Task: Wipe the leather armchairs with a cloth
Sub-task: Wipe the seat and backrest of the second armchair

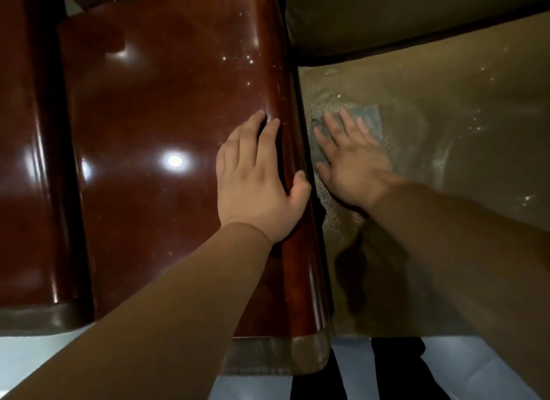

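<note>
Bare forearms reach forward from the bottom edge, the left one closest. Its left hand (256,185) rests flat on the glossy reddish-brown wooden armrest (166,131), fingers (269,133) straight and slightly parted, thumb hooked over the armrest's rounded inner edge. Just across that edge, the right hand (351,167) lies palm-down on the tan textured leather seat cushion (446,108), its fingers spread wide and pressing a small grey square cloth (367,116). That cloth sits under the fingertips and pokes out past them toward the olive-brown leather backrest (401,15); motion blur softens its edges. Wet-looking streaks glisten on the leather beside the little finger. Below the wrists, dark trouser legs (395,370) stand on pale floor tiles (476,367).
</note>
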A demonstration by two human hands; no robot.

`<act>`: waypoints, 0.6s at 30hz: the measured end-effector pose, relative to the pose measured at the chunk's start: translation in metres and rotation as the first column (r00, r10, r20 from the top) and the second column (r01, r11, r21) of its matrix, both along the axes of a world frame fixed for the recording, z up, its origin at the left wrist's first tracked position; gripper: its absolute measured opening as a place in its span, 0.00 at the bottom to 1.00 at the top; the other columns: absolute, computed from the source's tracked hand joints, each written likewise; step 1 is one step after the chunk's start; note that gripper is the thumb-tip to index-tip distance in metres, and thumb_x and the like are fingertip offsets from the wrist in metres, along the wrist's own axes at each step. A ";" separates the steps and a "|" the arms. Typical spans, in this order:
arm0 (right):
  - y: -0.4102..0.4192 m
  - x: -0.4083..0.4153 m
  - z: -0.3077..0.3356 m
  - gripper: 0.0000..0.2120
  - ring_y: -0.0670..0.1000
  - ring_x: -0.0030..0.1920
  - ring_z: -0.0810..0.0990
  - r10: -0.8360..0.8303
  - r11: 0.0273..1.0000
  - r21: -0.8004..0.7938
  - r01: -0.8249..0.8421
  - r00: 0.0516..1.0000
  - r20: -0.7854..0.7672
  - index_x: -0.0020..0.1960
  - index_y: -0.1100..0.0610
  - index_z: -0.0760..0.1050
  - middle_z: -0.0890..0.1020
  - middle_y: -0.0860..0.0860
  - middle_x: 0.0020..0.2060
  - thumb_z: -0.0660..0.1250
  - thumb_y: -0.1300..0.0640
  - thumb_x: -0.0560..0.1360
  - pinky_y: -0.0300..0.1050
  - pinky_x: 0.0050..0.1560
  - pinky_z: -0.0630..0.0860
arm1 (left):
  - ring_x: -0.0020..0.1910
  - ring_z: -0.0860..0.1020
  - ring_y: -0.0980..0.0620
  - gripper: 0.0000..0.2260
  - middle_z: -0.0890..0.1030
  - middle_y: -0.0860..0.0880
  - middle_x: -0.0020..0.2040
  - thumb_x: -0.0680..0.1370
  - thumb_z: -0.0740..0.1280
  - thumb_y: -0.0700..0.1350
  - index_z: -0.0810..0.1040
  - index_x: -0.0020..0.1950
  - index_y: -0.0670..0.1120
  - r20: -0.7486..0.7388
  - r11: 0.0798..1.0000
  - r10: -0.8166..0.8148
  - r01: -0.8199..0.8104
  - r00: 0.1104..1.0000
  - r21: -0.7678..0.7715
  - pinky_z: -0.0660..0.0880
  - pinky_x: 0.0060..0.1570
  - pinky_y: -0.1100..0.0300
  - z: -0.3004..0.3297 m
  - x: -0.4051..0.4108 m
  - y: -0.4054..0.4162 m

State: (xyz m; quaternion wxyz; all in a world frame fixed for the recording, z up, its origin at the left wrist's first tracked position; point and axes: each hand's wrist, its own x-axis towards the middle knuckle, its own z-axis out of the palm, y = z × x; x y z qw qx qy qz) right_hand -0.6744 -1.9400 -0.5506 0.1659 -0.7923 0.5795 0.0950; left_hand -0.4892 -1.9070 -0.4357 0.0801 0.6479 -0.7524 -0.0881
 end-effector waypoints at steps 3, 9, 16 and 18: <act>0.073 -0.008 -0.003 0.32 0.60 0.84 0.45 0.189 0.981 -0.049 -0.188 0.982 0.010 0.84 0.54 0.57 0.50 0.56 0.84 0.52 0.43 0.83 0.59 0.82 0.45 | 0.76 0.67 0.39 0.35 0.68 0.42 0.79 0.75 0.67 0.57 0.69 0.78 0.42 -0.002 1.000 0.001 -0.001 1.000 0.010 0.62 0.76 0.41 0.000 0.001 0.003; 0.019 -0.021 0.003 0.31 0.58 0.84 0.48 0.346 0.936 -0.052 -0.347 0.938 -0.024 0.82 0.51 0.61 0.54 0.54 0.84 0.51 0.40 0.83 0.58 0.82 0.45 | 0.76 0.68 0.38 0.35 0.69 0.42 0.78 0.74 0.68 0.56 0.70 0.78 0.41 -0.022 1.000 0.000 0.000 1.000 -0.005 0.61 0.77 0.42 0.000 -0.002 0.000; 0.002 -0.002 0.002 0.32 0.58 0.84 0.41 0.110 0.994 0.022 -0.111 0.994 0.018 0.85 0.52 0.52 0.47 0.53 0.85 0.50 0.41 0.84 0.58 0.83 0.43 | 0.76 0.67 0.39 0.35 0.68 0.43 0.79 0.74 0.68 0.57 0.70 0.78 0.43 -0.002 1.000 0.010 -0.010 1.000 0.022 0.60 0.78 0.44 0.002 0.002 0.001; 0.056 -0.010 0.004 0.32 0.58 0.84 0.46 0.189 0.982 0.014 -0.190 0.980 0.054 0.83 0.53 0.57 0.52 0.53 0.84 0.54 0.43 0.82 0.58 0.82 0.47 | 0.76 0.66 0.39 0.35 0.68 0.43 0.79 0.74 0.67 0.57 0.70 0.78 0.43 -0.001 0.999 0.011 -0.011 1.000 0.033 0.60 0.78 0.43 0.003 0.001 0.002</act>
